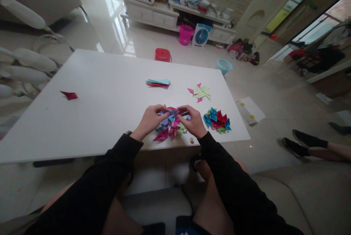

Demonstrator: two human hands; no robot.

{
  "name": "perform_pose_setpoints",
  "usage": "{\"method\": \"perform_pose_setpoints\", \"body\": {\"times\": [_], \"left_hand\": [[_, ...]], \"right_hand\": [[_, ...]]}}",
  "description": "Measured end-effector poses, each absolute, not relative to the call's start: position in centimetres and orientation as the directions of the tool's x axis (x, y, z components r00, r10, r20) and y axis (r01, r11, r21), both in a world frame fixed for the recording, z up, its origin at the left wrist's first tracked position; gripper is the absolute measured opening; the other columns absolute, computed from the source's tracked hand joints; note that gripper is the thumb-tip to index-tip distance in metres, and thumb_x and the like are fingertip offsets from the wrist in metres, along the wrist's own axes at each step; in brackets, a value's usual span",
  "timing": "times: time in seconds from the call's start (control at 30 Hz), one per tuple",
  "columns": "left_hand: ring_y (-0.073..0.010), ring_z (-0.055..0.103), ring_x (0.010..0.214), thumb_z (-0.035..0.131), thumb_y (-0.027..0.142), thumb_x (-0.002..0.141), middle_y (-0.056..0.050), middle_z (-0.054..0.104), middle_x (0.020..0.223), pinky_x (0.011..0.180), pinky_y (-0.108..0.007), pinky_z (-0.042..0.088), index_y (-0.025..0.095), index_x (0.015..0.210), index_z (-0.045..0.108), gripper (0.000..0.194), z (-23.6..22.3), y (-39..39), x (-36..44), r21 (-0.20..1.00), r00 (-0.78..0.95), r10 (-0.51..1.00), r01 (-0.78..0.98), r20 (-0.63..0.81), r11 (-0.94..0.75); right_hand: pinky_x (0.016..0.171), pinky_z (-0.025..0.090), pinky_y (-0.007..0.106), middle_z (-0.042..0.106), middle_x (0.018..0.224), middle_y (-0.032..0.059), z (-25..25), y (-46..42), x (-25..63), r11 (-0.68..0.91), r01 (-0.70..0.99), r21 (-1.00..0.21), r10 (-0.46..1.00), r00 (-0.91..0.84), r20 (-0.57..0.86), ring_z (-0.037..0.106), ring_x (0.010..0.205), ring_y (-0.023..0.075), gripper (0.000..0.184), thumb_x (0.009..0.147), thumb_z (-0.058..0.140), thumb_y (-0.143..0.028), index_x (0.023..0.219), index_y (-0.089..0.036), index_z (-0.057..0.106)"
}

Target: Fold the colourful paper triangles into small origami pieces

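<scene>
Between my two hands is a purple folded paper piece (172,112), pinched at its left side by my left hand (154,117) and at its right side by my right hand (192,118). Fingers of both hands are closed on it, and they hide part of its shape. Right below lies a pile of folded paper pieces (173,129) in pink, green, blue and purple. To the right of my right hand sits another heap of folded paper (218,121) in blue, red and green. A pale green and pink paper pinwheel shape (202,92) lies farther back.
On the white table (109,81) are a stack of paper strips (158,83), a dark red folded piece (70,95) at the left and a small sticker (192,140). Beyond its far edge stand a red stool (162,55) and a blue basket (224,66). Another person's feet (301,143) show at right.
</scene>
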State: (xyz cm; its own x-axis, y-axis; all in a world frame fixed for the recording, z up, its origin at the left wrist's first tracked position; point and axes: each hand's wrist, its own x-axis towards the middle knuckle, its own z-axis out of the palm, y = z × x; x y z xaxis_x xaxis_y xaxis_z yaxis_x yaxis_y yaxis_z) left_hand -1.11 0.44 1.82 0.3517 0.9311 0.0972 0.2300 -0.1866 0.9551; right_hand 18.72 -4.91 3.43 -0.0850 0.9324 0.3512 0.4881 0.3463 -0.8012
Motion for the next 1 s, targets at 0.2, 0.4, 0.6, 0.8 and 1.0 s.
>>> {"method": "perform_pose_setpoints", "body": {"times": [0.2, 0.4, 0.6, 0.8, 1.0], "left_hand": [[-0.0210, 0.071, 0.090, 0.071, 0.032, 0.081, -0.008, 0.076, 0.094, 0.081, -0.033, 0.060, 0.018, 0.089, 0.078, 0.017, 1.6, 0.3, -0.8, 0.932, 0.384, 0.913, 0.264, 0.136, -0.249], [-0.0207, 0.070, 0.093, 0.068, 0.030, 0.086, -0.009, 0.074, 0.098, 0.082, -0.033, 0.060, 0.020, 0.087, 0.078, 0.015, 1.8, 0.1, -0.9, 0.882, 0.418, 0.874, 0.276, 0.247, -0.382], [-0.0197, 0.070, 0.090, 0.068, 0.027, 0.087, -0.008, 0.073, 0.098, 0.083, -0.033, 0.059, 0.021, 0.091, 0.078, 0.013, 1.8, -0.1, -1.0, 0.852, 0.423, 0.855, 0.283, 0.301, -0.440], [-0.0204, 0.069, 0.095, 0.065, 0.019, 0.087, -0.008, 0.072, 0.100, 0.092, -0.036, 0.056, 0.021, 0.090, 0.076, 0.011, 1.9, -0.6, -0.7, 0.802, 0.477, 0.814, 0.312, 0.332, -0.510], [-0.0177, 0.070, 0.091, 0.066, 0.016, 0.083, -0.005, 0.072, 0.098, 0.083, -0.031, 0.058, 0.019, 0.104, 0.067, 0.022, 2.3, -1.2, -0.3, 0.875, 0.455, 0.849, 0.254, 0.268, -0.412]], "right_hand": [[0.078, 0.057, 0.031, 0.073, 0.089, 0.0036, 3.0, -4.6, 18.7, 0.363, 0.508, -0.781, 0.926, -0.103, 0.363, 0.070, 0.082, 0.0175, 0.010, 0.087, 0.065, -0.014, 0.094, -0.019, 0.070], [0.079, 0.056, 0.032, 0.073, 0.092, 0.0045, 3.0, -4.8, 18.6, 0.386, 0.525, -0.759, 0.918, -0.143, 0.369, 0.069, 0.084, 0.0181, 0.009, 0.090, 0.066, -0.019, 0.097, -0.020, 0.069], [0.082, 0.055, 0.033, 0.070, 0.096, 0.0049, 3.5, -5.0, 18.4, 0.453, 0.558, -0.695, 0.885, -0.192, 0.423, 0.067, 0.091, 0.0191, 0.007, 0.092, 0.065, -0.020, 0.097, -0.022, 0.069], [0.084, 0.054, 0.034, 0.068, 0.097, 0.0056, 2.8, -4.9, 18.2, 0.462, 0.616, -0.638, 0.877, -0.213, 0.430, 0.067, 0.093, 0.0199, 0.010, 0.089, 0.065, -0.013, 0.093, -0.022, 0.070], [0.081, 0.053, 0.032, 0.067, 0.095, 0.0061, 2.4, -4.8, 18.1, 0.451, 0.641, -0.621, 0.883, -0.217, 0.417, 0.066, 0.090, 0.0190, 0.011, 0.089, 0.064, -0.010, 0.088, -0.020, 0.069]]}}
